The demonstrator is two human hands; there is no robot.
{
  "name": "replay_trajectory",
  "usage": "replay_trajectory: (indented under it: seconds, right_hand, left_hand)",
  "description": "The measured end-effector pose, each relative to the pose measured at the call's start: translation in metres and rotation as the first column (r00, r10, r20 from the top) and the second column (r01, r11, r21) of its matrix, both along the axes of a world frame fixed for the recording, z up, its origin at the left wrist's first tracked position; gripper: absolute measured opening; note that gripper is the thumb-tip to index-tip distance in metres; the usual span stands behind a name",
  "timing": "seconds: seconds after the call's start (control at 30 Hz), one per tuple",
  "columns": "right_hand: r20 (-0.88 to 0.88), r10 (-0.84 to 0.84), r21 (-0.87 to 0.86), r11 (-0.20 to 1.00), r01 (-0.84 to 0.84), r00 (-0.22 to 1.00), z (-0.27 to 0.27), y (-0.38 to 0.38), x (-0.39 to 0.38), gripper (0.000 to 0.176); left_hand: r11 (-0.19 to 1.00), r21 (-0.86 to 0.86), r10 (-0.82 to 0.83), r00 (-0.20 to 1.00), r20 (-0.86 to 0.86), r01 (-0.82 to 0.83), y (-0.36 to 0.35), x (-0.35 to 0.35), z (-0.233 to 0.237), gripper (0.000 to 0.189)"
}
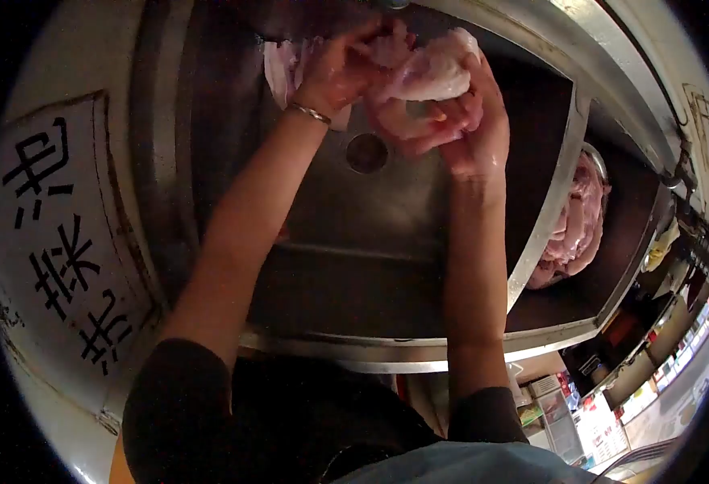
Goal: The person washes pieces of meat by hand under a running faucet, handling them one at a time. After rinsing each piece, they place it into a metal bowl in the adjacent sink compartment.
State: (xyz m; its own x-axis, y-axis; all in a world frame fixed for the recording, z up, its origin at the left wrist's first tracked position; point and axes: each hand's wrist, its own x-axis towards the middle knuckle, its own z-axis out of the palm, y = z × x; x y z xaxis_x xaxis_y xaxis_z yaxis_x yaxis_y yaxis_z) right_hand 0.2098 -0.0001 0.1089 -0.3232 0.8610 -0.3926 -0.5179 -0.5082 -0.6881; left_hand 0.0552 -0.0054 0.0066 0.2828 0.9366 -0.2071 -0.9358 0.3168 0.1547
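Seen from above, looking down the person's own body: nearest are dark short sleeves (185,387) at the shoulders, with two bare forearms stretching away over the front rim (330,347) of a stainless steel sink (330,234). The basin is deep and dim, and a round drain (366,153) sits in its floor just nearer than the hands. A thin bracelet (310,113) circles the left wrist. Over the far part of the basin, both hands meet on one piece of raw meat (435,71), pale pink and wet. The right hand (475,121) cups it from below and from the right, fingers curled up around it, and carries most of its bulk. The left hand (334,73) closes on its left end with the fingertips. The meat's long axis runs left to right between the two hands, so it lies directly between them and slightly beyond the right palm. More pale meat (278,68) shows behind the left hand, near the sink's back wall. To the right, past a steel divider, a second basin (628,242) holds a bowl heaped with raw meat (576,222). On the left, a white surface bears large black painted characters (56,242). Cluttered shelves (612,403) show at the lower right.
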Motion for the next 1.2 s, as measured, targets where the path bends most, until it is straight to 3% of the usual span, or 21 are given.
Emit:
replay_trajectory:
  seconds: [0.03,0.1,0.2,0.37,0.43,0.5,0.53,0.6,0.63,0.67,0.7,0.73,0.9,0.93,0.97,1.0,1.03,1.1,1.13,1.17,1.2]
  right_hand:
    - [0.052,-0.014,-0.006,1.0,0.014,0.999,0.001,0.0,0.001,0.03]
    - [0.034,0.026,0.008,1.0,-0.026,0.999,0.005,-0.002,0.006,0.033]
    - [0.082,0.095,0.058,0.993,-0.1,0.992,0.005,-0.011,0.011,0.038]
    - [0.073,0.175,0.032,0.983,-0.178,0.982,0.006,-0.019,0.016,0.039]
    - [0.058,0.047,0.026,0.998,-0.049,0.997,0.006,-0.019,0.01,0.031]
    - [0.083,0.083,0.064,0.994,-0.089,0.993,0.003,-0.014,0.013,0.034]
    - [0.109,0.121,0.101,0.986,-0.132,0.987,0.002,-0.013,0.015,0.036]
    - [0.07,0.095,0.093,0.99,-0.101,0.993,0.003,-0.01,0.021,0.037]
    - [0.033,0.069,0.093,0.993,-0.072,0.997,0.002,-0.008,0.026,0.037]
    - [0.001,0.106,0.131,0.986,-0.105,0.994,0.006,-0.004,0.03,0.036]
    - [0.061,-0.011,0.078,0.997,0.006,0.998,0.016,-0.006,0.027,0.035]
    - [0.062,-0.007,0.091,0.996,0.001,0.998,0.016,-0.007,0.032,0.035]
    - [-0.032,0.0,0.089,0.996,0.002,0.999,0.029,-0.006,0.037,0.03]
    - [0.034,-0.104,0.055,0.993,0.102,0.994,0.035,-0.006,0.036,0.028]
    - [0.103,-0.207,0.028,0.978,0.205,0.973,0.04,-0.008,0.037,0.026]
    - [0.148,-0.157,0.035,0.988,0.153,0.976,0.04,-0.005,0.05,0.024]
    - [0.15,-0.161,0.033,0.987,0.158,0.975,0.036,-0.002,0.062,0.024]
    - [-0.034,-0.072,0.111,0.991,0.076,0.997,0.033,-0.002,0.069,0.023]
    - [0.121,-0.211,0.061,0.977,0.205,0.97,0.034,-0.005,0.071,0.025]
    - [0.129,-0.218,0.066,0.975,0.211,0.967,0.034,-0.006,0.075,0.025]
    - [-0.032,-0.128,0.108,0.985,0.131,0.991,0.034,-0.006,0.085,0.028]
  left_hand:
    - [1.0,0.001,0.006,1.0,-0.005,-0.006,-0.001,0.003,0.006,0.031]
    - [0.959,-0.21,0.115,0.94,-0.321,-0.189,-0.002,0.006,0.019,0.025]
    - [0.996,0.002,0.085,0.944,-0.317,-0.089,0.001,0.0,0.011,0.024]
    - [0.998,-0.054,0.01,0.96,-0.279,-0.026,0.012,-0.012,-0.005,0.024]
    - [0.998,-0.038,-0.052,0.95,-0.308,0.043,0.013,-0.014,-0.012,0.027]
    - [0.992,-0.117,-0.112,0.73,-0.674,0.045,0.001,-0.008,0.04,0.024]
    - [0.991,-0.125,-0.119,0.729,-0.674,0.046,0.005,-0.01,0.039,0.024]
    - [0.909,0.054,-0.107,0.356,-0.928,0.412,0.024,-0.018,0.025,0.025]
    - [0.911,0.043,-0.115,0.352,-0.929,0.411,0.028,-0.021,0.018,0.025]
    - [0.872,0.223,-0.086,0.585,-0.806,0.435,0.03,-0.022,0.013,0.034]
    - [0.822,0.399,-0.082,0.778,-0.624,0.407,0.029,-0.024,0.008,0.045]
    - [0.824,0.394,-0.082,0.774,-0.628,0.407,0.03,-0.024,0.004,0.045]
    - [0.845,-0.04,-0.114,0.107,-0.988,0.533,0.042,-0.022,0.021,0.036]
    - [0.845,-0.038,-0.113,0.107,-0.988,0.534,0.041,-0.023,0.02,0.036]
    - [0.863,0.044,-0.078,0.219,-0.973,0.503,0.038,-0.026,0.012,0.035]
    - [0.877,0.124,-0.04,0.327,-0.944,0.464,0.037,-0.03,0.004,0.034]
    - [0.875,0.123,-0.043,0.328,-0.944,0.468,0.036,-0.034,-0.004,0.034]
    - [0.938,0.114,-0.027,0.4,-0.916,0.326,0.033,-0.04,-0.01,0.032]
    - [0.937,0.116,-0.029,0.405,-0.914,0.329,0.032,-0.041,-0.014,0.032]
    - [0.936,-0.012,-0.089,0.203,-0.975,0.353,0.033,-0.041,-0.008,0.03]
    - [0.925,-0.133,-0.143,0.001,-0.99,0.357,0.035,-0.037,-0.005,0.028]
